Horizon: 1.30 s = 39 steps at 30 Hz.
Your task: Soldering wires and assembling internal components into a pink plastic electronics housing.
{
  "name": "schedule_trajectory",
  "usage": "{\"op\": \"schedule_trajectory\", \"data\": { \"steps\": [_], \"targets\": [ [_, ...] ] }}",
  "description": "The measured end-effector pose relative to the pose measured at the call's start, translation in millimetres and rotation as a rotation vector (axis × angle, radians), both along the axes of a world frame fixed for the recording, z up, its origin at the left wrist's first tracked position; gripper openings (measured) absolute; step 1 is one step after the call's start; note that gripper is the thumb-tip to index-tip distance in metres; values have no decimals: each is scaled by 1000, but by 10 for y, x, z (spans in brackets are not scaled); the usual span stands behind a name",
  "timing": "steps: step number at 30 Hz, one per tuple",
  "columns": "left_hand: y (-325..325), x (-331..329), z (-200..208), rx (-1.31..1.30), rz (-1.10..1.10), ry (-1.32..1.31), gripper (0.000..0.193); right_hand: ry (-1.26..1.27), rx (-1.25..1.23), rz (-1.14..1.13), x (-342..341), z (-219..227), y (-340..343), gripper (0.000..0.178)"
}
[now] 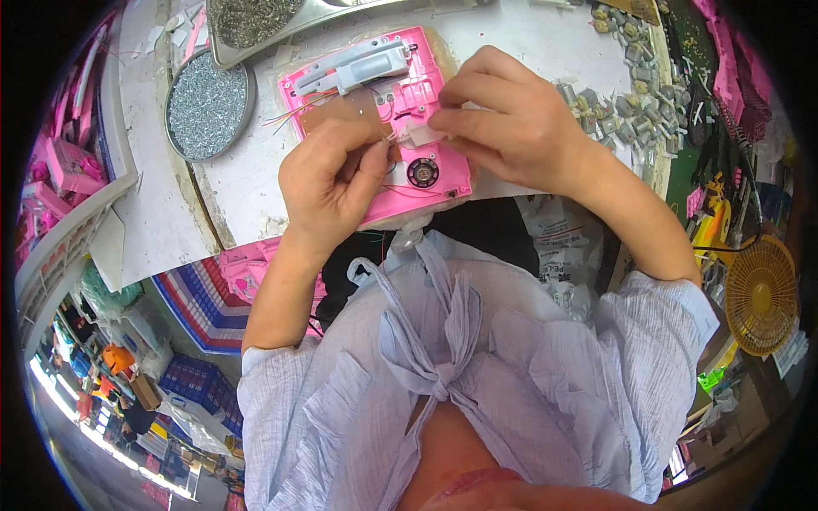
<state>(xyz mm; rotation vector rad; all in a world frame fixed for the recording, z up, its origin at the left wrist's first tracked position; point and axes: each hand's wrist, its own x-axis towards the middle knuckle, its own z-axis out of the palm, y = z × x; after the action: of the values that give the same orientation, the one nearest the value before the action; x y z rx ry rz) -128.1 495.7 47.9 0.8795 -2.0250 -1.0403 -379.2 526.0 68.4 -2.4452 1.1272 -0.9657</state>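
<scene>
A pink plastic housing [407, 203] lies open side up on the table in front of me. Set in it are a grey plastic mechanism [375, 68], a brown circuit board [345, 112] and a small round black speaker [423, 173]. My left hand [331, 175] is closed in a pinch over the housing's middle; what its fingertips hold is too small to name. From the right, my right hand [515, 119] reaches in with thumb and fingers pinched, and its grip is hidden too. Between the fingertips sits a small whitish piece [422, 134]. Thin coloured wires [290, 112] stick out at the housing's left.
A round tray of small screws [209, 106] stands left of the housing. Behind is a metal tray [256, 25] of small dark metal parts. Many small grey motor-like parts [630, 111] are heaped at the right. A yellow fan [761, 294] is beyond my right elbow; pink parts [72, 170] fill a bin at left.
</scene>
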Motion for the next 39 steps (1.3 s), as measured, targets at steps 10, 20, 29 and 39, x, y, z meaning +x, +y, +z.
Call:
{"op": "schedule_trajectory", "data": {
  "steps": [10, 20, 29, 39],
  "targets": [
    [-83, -23, -15, -156, -78, 51, 20, -83, 34, -40, 9, -184, -9, 26],
    [-185, -6, 137, -435, -438, -285, 24, 38, 100, -135, 85, 14, 241, 21],
    [-193, -143, 331, -226, -373, -185, 27, 616, 376, -775, -874, -21, 261, 31],
    [-310, -848, 546, 555, -314, -53, 24, -552, 357, -405, -278, 387, 311, 21]
  ]
}}
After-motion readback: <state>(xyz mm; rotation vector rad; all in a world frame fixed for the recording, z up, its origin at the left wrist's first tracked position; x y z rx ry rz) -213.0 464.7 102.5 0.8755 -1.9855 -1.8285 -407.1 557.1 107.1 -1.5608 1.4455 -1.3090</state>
